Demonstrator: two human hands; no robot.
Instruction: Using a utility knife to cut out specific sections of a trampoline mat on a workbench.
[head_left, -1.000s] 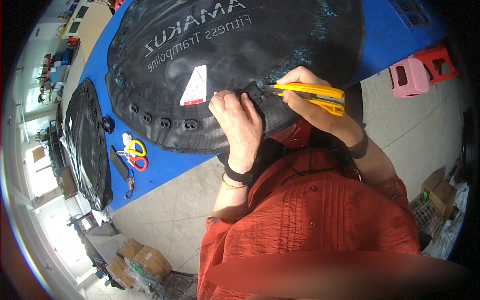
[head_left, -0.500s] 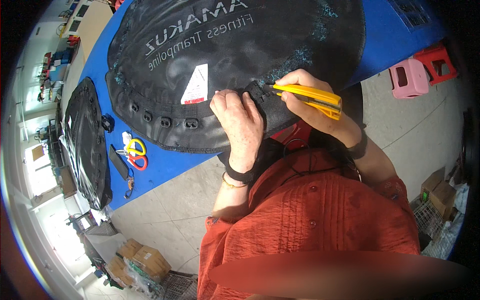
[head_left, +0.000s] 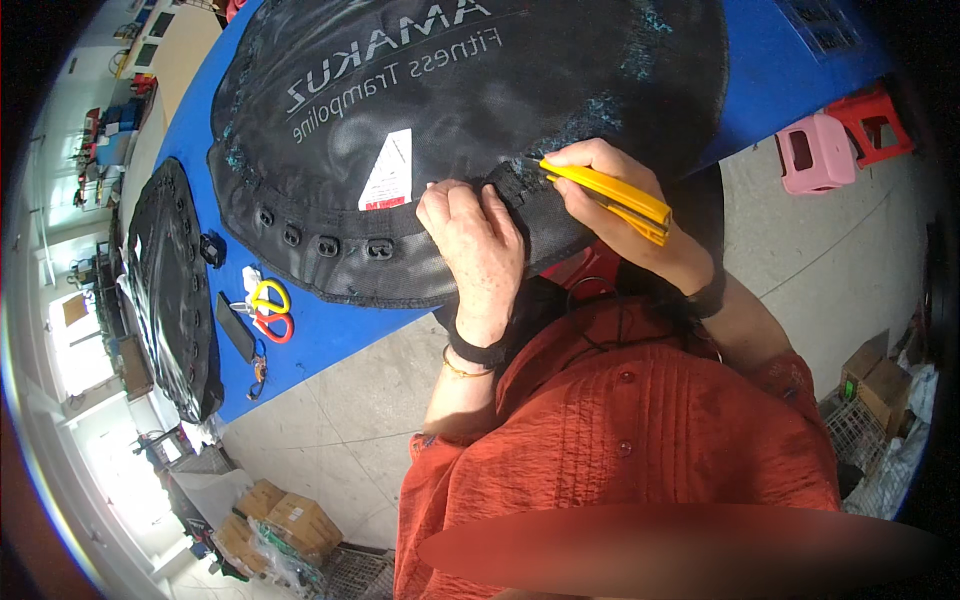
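A large round black trampoline mat [head_left: 340, 170] with mesh fabric and frayed blue threads lies over the table. My left hand [head_left: 472, 235] is closed on its near rim, fingers bent over the fabric beside a short black webbing tab [head_left: 508, 184]. In my right hand [head_left: 625, 230] is a yellow utility knife [head_left: 610, 192], its front end just above the mat to the right of that tab. Whether the tip touches the fabric cannot be made out. Several black plastic buckles [head_left: 327, 246] line the rim left of my left hand. A white paper label [head_left: 389, 172] lies by my fingertips.
On the blue table [head_left: 310, 345] at the left are scissors with yellow and red handles [head_left: 272, 312], a dark flat strip [head_left: 236, 327] and a second black mat [head_left: 165, 290]. Pink [head_left: 815, 155] and red stools [head_left: 873, 125] stand at right. Cardboard boxes [head_left: 300, 525] sit lower left.
The knife's front end has lifted and shifted slightly away from the webbing tab, and its body is tilted more steeply. The mat and my left hand have slid slightly left.
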